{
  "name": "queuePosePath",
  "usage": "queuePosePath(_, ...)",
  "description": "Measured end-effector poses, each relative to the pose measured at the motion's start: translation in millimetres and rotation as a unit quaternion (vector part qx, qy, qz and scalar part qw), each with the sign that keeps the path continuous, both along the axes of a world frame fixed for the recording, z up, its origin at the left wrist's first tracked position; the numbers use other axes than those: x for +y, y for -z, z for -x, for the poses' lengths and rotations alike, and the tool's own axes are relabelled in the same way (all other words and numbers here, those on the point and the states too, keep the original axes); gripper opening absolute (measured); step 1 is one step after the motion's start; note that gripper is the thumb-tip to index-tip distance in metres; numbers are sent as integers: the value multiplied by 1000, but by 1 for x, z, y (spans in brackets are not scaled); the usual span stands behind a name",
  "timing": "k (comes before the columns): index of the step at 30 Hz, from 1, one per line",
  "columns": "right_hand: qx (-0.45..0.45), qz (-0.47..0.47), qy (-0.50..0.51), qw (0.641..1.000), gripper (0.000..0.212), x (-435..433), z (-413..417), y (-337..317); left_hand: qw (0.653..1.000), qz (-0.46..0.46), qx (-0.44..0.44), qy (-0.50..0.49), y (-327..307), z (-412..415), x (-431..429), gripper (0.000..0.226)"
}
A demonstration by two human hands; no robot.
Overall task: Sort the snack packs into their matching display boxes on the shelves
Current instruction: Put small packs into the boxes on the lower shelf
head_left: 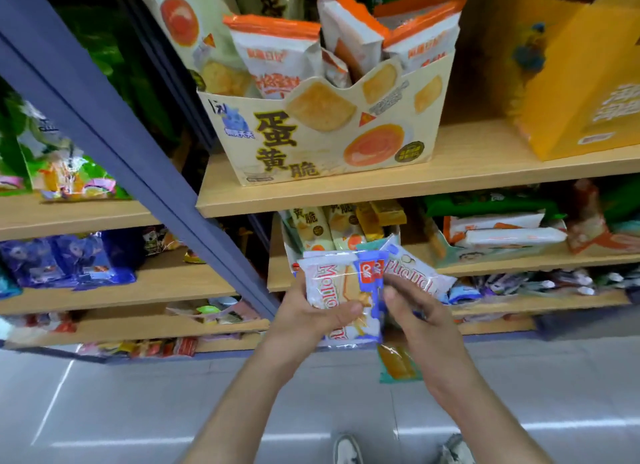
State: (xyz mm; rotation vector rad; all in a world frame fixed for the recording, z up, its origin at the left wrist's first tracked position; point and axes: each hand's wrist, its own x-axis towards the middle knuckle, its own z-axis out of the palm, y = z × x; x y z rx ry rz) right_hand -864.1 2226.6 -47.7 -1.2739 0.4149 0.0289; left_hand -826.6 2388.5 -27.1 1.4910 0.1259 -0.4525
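In front of the lower shelves, the left hand (311,313) grips white-and-blue snack packs (337,290) while the right hand (420,313) pinches their right edge; none is boxed yet. The cream display box (322,141) above holds orange-topped packs (277,47), so sorting looks partway.

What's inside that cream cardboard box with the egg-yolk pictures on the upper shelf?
White plastic snack packs with orange top edges stand in the cream cardboard display box. Its front wall hides their lower parts and the box floor.
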Motion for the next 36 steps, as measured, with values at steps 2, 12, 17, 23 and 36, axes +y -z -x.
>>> queuePosePath(2, -1, 38, 34, 999, 26, -3, -2, 9, 997, -51, -40, -33, -6, -20, 11, 60)
queuePosePath(12, -44, 132, -6, 990, 57, -25, -2, 13, 622, -650, -361, 247, -5, -109, 17, 48)
queuePosePath(17, -53, 122, 0, 991, 88, -30, 0, 7, 663, -638, -271, 285, -10, -126, 8, 36)
queuePosePath(23, 0, 99, 20, 995, 110, -39, 2, 14, 624, -699, -269, 225, 23, -114, 11, 84)
queuePosePath(36, -35, 614, -410, 673, 53, -22, -68, 20, 702, -597, -296, 251, 25, -96, 25, 86)
